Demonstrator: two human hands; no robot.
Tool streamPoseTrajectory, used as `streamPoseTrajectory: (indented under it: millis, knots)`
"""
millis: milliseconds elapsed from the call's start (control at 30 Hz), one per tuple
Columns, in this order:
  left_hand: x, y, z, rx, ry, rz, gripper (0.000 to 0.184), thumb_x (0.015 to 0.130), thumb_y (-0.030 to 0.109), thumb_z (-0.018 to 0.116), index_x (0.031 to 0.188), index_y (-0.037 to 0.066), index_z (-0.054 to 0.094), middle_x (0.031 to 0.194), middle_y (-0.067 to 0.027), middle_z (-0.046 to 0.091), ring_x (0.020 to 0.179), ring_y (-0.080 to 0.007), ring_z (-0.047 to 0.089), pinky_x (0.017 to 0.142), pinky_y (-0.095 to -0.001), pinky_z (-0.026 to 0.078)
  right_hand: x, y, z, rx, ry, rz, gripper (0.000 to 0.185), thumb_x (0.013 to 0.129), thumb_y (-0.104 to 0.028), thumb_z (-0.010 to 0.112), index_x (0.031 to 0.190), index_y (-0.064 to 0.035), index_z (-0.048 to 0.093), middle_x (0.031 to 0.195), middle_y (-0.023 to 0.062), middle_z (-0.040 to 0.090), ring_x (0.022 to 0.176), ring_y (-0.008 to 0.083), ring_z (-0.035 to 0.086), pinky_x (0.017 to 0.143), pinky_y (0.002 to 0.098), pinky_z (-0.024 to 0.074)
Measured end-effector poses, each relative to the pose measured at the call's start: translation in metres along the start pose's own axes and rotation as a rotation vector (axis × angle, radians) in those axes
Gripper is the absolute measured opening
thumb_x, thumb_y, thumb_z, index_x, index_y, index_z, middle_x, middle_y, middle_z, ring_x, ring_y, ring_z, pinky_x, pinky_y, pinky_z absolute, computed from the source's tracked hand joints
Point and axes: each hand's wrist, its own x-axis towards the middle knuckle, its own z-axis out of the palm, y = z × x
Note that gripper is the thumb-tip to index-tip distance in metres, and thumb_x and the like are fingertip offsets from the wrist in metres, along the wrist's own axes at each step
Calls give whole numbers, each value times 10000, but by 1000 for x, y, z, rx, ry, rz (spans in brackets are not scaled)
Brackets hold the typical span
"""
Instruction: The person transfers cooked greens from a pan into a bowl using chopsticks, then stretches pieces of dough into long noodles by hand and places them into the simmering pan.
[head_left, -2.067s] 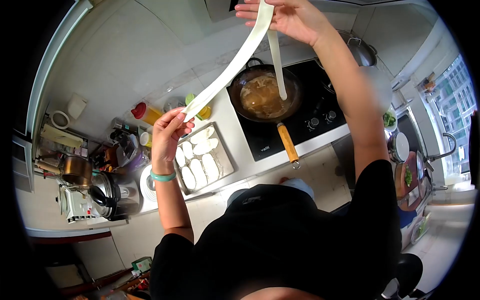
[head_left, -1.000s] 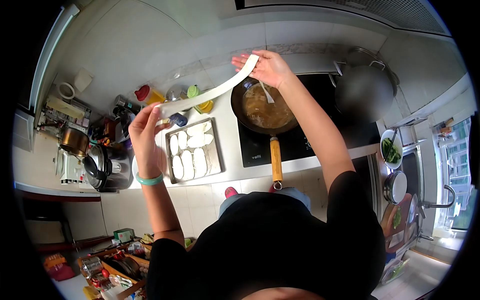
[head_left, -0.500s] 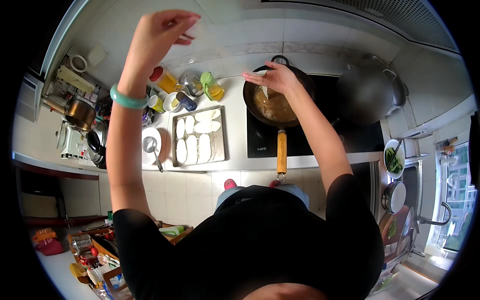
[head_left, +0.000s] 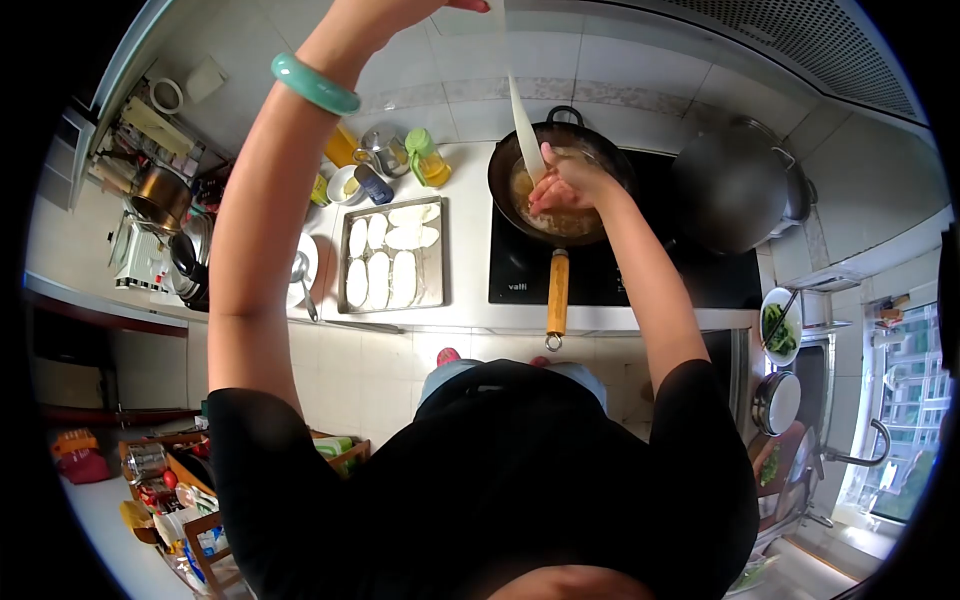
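A long pale strip of dough (head_left: pixel 522 122) stretches from the top edge of the view down to the wok (head_left: pixel 508 200). My left hand (head_left: pixel 400 12), partly cut off by the view's top edge, pinches its upper end. Over the wok, my right hand (head_left: pixel 568 188) has curled fingers around the strip's lower end. Brown liquid with pale pieces in it shows inside the wok, partly behind the right hand. To the left lies a metal tray (head_left: pixel 432 285) bearing several flat white oval dough pieces (head_left: pixel 404 278).
The wok's wooden handle (head_left: pixel 559 295) points toward me from the black cooktop (head_left: pixel 520 270). A dark lidded pot (head_left: pixel 735 185) stands at right. Behind the tray are a green-topped oil bottle (head_left: pixel 428 160) and a dark jar (head_left: pixel 374 184). A spoon (head_left: pixel 304 280) rests on a plate at left.
My left hand has risen and moved right to the view's top edge. My right hand has lowered over the wok and its fingers have curled. The strip, earlier blurred, now hangs steeply between them.
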Motion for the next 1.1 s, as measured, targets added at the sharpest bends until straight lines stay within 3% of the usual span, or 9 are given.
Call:
streamPoseTrajectory:
  millis: [100,233,467,600,633,867,967,1033,1100]
  knots:
    - [12,-6,14,-136,47,2,177,786,39,605,870,-111,650,711,-127,642,586,-159,642,538,-227,519,-17,-5,-10,-302,112,55,960,843,-710,173,867,165,567,776,276,635,563,250,655,330,196,278]
    - [18,4,34,-181,70,90,163,767,28,589,816,-113,654,655,-127,633,569,-160,636,522,-234,515,-50,-5,-23,-485,243,94,1037,798,-769,125,777,145,615,753,279,639,537,208,649,323,208,213]
    - [24,27,78,-19,9,247,134,708,12,562,714,-92,646,572,-162,614,539,-193,649,517,-280,503,-114,-17,-40,-416,539,-221,904,855,-700,154,793,49,657,664,160,664,480,139,619,349,205,198]
    - [33,17,115,126,131,462,103,666,19,558,681,-41,641,621,-219,584,606,-345,619,578,-372,497,-143,-1,-59,-353,667,-267,866,863,-686,196,804,44,656,676,149,669,533,159,647,347,200,229]
    - [34,17,122,79,108,416,89,652,25,560,669,-34,624,646,-238,554,650,-398,581,592,-417,475,-151,4,-62,-368,701,-270,843,875,-666,211,815,49,653,691,156,670,555,170,657,345,203,271]
    - [54,-6,165,134,90,402,110,652,31,536,581,-49,565,611,-250,509,613,-412,554,576,-453,444,-192,67,-68,-244,784,-346,786,896,-625,235,861,45,645,705,144,669,519,172,632,362,202,330]
    - [65,-28,187,324,-51,361,139,750,67,544,709,-54,598,720,-247,597,686,-372,608,638,-418,487,-205,97,-66,-134,835,-350,742,909,-598,257,867,33,644,708,138,667,504,154,621,357,197,322]
    - [72,-52,213,278,-76,288,183,769,151,630,878,17,690,796,-111,664,711,-228,651,651,-285,522,-213,115,-63,-102,850,-346,738,910,-596,256,865,29,645,706,136,667,500,149,618,355,197,321]
    - [76,-69,233,246,-58,278,171,741,140,621,836,16,690,778,-128,658,714,-259,643,656,-312,518,-220,132,-58,-62,886,-316,731,913,-593,254,862,22,646,698,127,667,500,143,616,356,197,317]
